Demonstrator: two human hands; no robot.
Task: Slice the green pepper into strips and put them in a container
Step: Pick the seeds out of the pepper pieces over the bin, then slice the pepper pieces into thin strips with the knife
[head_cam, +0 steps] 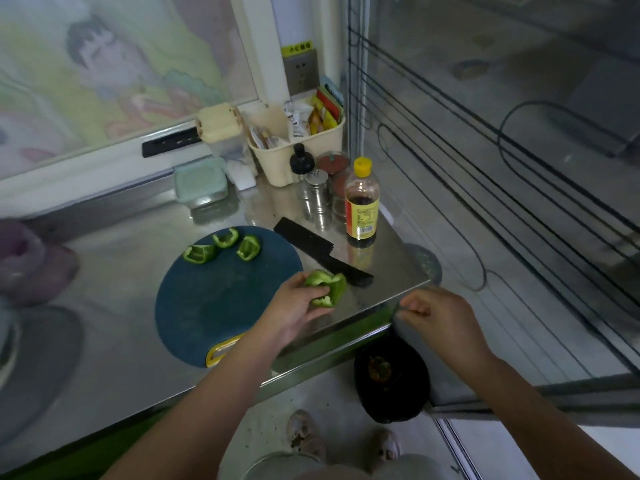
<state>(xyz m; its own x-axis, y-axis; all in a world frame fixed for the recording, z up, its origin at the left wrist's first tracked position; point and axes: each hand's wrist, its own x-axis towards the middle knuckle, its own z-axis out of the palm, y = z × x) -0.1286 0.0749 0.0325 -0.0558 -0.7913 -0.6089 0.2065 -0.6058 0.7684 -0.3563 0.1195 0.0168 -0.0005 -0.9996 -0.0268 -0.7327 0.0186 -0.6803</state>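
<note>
While the fingers (313, 293) of your left hand (292, 308) curl round a pepper chunk (334, 287) at the board's (214, 299) right edge, your right hand (436, 313) hangs off the worktop's (104, 271) front right corner, fingers loosely curled, holding nothing. The knife (322, 251) lies just beyond the chunk. Three pepper pieces (225, 245) sit at the board's far edge.

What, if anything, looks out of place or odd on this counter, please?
Nothing on the counter looks spilled or broken. The black kitchen knife lies off the round blue cutting board, on the bare steel counter, its handle near the counter's corner. The left hand grips a green pepper piece just past the board's right edge.
</note>
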